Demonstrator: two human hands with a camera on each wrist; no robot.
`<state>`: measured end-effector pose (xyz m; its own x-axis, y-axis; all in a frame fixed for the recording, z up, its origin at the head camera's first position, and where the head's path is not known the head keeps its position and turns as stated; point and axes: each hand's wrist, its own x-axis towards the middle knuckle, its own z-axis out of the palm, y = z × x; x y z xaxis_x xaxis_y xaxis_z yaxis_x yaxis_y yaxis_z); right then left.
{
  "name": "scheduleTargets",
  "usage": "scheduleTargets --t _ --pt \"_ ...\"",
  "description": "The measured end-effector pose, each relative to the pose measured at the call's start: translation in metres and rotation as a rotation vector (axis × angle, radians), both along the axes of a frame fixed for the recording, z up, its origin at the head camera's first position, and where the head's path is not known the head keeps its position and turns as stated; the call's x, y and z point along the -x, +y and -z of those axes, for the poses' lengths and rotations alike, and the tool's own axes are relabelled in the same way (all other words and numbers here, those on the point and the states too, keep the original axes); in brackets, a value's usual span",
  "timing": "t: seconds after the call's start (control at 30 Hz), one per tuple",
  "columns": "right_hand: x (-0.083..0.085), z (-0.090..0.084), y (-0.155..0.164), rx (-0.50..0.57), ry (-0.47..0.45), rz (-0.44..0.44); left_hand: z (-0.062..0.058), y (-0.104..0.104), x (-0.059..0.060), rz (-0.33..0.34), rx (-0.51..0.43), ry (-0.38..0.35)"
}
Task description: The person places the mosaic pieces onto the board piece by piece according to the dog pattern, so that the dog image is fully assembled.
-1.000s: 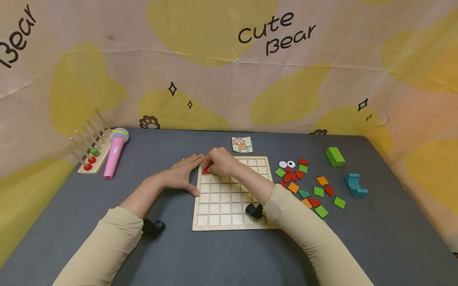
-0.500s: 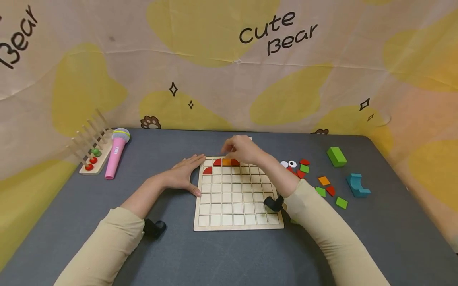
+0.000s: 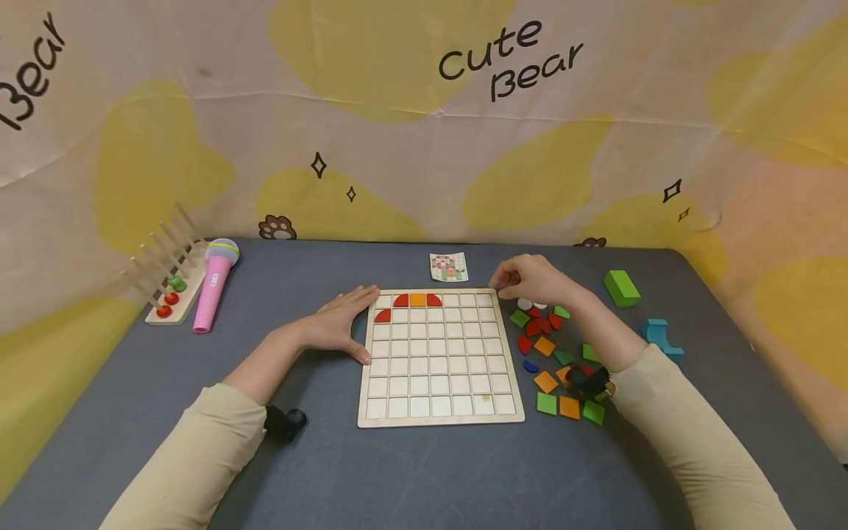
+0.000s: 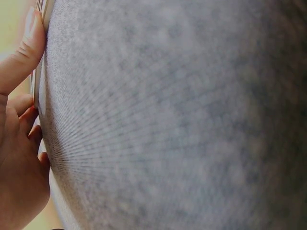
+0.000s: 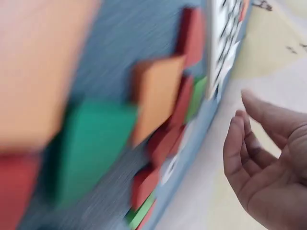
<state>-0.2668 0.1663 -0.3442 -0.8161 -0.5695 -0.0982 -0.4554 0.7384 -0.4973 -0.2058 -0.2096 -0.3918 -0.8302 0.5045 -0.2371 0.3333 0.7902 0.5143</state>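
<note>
A wooden grid board (image 3: 430, 344) lies flat on the dark table. Red quarter-round pieces (image 3: 382, 316) and one orange square (image 3: 418, 299) sit in its cells at the upper left. My left hand (image 3: 334, 322) rests with spread fingers and thumb along the board's left edge; the left wrist view shows the thumb (image 4: 26, 55) touching that edge. Beyond the board's top right corner hovers my right hand (image 3: 533, 280), its fingers loosely bent. In the right wrist view a gap shows between thumb and fingertips, and no piece is visible there.
Loose red, green, orange and blue pieces (image 3: 545, 346) are scattered right of the board, partly under my right forearm. A small pattern card (image 3: 448, 267) lies behind it. Farther right are a green block (image 3: 621, 288) and a blue curved block (image 3: 659, 338); a pink microphone (image 3: 213, 283) and peg rack (image 3: 177, 294) stand left.
My right hand has moved from the board's upper left, over its top row, to beyond its right corner, uncovering the red and orange pieces. My left hand has stayed put.
</note>
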Motion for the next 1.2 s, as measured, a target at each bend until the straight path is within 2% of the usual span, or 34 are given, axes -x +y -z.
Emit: scheduleTargets --t 0.2,0.43,0.7,1.2 --pt "-0.003 0.003 0.025 -0.033 -0.128 -0.092 0.001 -0.001 0.000 0.003 -0.004 -0.002" --pt "-0.004 0.006 0.033 -0.051 -0.208 -0.102 0.000 -0.001 0.000 -0.006 -0.007 -0.006" --pt "-0.004 0.011 0.035 -0.068 -0.203 -0.130 0.000 0.000 0.000 0.004 -0.010 0.007" --pt "-0.005 0.010 0.031 -0.103 -0.146 -0.121 0.001 0.000 0.001 0.006 -0.002 0.019"
